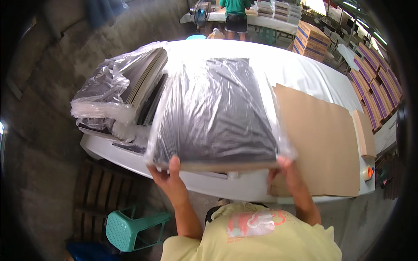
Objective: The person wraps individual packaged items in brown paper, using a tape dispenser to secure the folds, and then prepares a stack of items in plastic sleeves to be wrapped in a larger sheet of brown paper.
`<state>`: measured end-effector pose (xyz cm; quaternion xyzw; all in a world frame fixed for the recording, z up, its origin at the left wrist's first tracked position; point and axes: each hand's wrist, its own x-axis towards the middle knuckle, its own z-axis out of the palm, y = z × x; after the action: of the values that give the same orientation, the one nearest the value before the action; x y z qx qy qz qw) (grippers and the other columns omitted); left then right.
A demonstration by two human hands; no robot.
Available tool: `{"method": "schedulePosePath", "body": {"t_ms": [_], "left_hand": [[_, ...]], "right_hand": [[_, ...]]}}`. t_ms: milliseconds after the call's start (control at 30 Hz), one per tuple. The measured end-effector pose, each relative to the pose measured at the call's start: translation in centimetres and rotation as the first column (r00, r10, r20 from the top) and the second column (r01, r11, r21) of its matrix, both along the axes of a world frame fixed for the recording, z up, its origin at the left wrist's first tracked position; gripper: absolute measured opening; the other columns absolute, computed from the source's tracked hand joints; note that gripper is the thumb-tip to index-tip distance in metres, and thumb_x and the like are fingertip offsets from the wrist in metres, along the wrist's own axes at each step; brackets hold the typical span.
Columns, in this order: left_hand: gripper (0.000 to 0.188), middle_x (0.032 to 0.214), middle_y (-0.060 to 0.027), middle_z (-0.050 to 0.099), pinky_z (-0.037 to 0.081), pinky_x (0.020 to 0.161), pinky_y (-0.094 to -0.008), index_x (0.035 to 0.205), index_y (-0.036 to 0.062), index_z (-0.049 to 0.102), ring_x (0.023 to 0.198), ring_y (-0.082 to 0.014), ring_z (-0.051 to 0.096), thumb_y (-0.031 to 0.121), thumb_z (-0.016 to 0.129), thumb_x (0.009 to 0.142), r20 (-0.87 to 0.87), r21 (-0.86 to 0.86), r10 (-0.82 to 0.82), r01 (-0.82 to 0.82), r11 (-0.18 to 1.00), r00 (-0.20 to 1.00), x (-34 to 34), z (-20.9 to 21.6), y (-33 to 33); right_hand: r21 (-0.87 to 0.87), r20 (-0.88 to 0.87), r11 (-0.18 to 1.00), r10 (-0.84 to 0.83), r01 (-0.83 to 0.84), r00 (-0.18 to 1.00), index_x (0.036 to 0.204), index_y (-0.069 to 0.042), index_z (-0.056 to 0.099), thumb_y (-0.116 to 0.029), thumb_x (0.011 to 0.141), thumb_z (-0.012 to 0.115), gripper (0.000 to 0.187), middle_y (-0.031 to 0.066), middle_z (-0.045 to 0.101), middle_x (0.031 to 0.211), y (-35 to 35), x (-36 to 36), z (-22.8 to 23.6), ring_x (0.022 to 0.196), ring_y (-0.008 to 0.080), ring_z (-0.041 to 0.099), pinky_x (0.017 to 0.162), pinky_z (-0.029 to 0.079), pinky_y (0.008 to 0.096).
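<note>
A flat stack of dark boards in a clear plastic bag (222, 117) lies in front of me, its near edge jutting toward my body. My left hand (169, 176) grips the near left corner, thumb on top and fingers underneath. At the near right corner, my right hand (287, 169) holds the package the same way, slightly blurred. The plastic is wrinkled, and loose film bulges past both sides. Beyond the left side sits another bagged pile of boards (117, 87), with board edges showing through its open plastic. What lies under the held package is hidden.
Brown cardboard sheets (318, 143) lie on the white-covered table (300, 71) to the right. A tape roll (369, 173) sits at the right edge. A green stool (126, 230) stands on the floor at lower left. Cartons (310, 41) are stacked behind; a person (236, 15) stands farther back.
</note>
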<state>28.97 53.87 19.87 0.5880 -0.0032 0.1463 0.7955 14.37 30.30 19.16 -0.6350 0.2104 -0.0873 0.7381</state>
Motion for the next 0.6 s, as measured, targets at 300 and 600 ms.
{"method": "schedulePosePath", "body": {"t_ms": [300,600], "left_hand": [[0.082,0.137,-0.015,0.032,0.023,0.106,-0.0406,0.142,0.0044,0.017,0.127,-0.0271,0.032,0.048,0.049,0.081,0.063,0.398,-0.318,0.268,0.877,0.946,-3.4,-3.5,7.5],[0.088,0.144,-0.0118,0.027,0.021,0.107,-0.0342,0.141,0.0018,0.023,0.131,-0.0217,0.028,0.061,0.05,0.082,-0.523,-0.107,-0.612,0.667,0.738,0.593,4.1,-0.7,8.7]], "right_hand": [[0.014,0.21,1.0,-0.01,0.007,0.978,0.144,-0.01,-0.006,-0.044,0.08,0.055,0.095,0.0149,0.012,0.145,-0.9,-4.2,-0.2,0.122,0.0222,0.034,0.097,0.03,0.0382],[-0.218,-0.032,0.963,0.154,-0.157,0.988,0.144,-0.008,-0.009,-0.067,0.079,0.046,0.104,0.0229,0.002,0.148,-3.1,0.8,2.8,0.138,0.0279,0.0,0.109,0.007,0.0396]]}}
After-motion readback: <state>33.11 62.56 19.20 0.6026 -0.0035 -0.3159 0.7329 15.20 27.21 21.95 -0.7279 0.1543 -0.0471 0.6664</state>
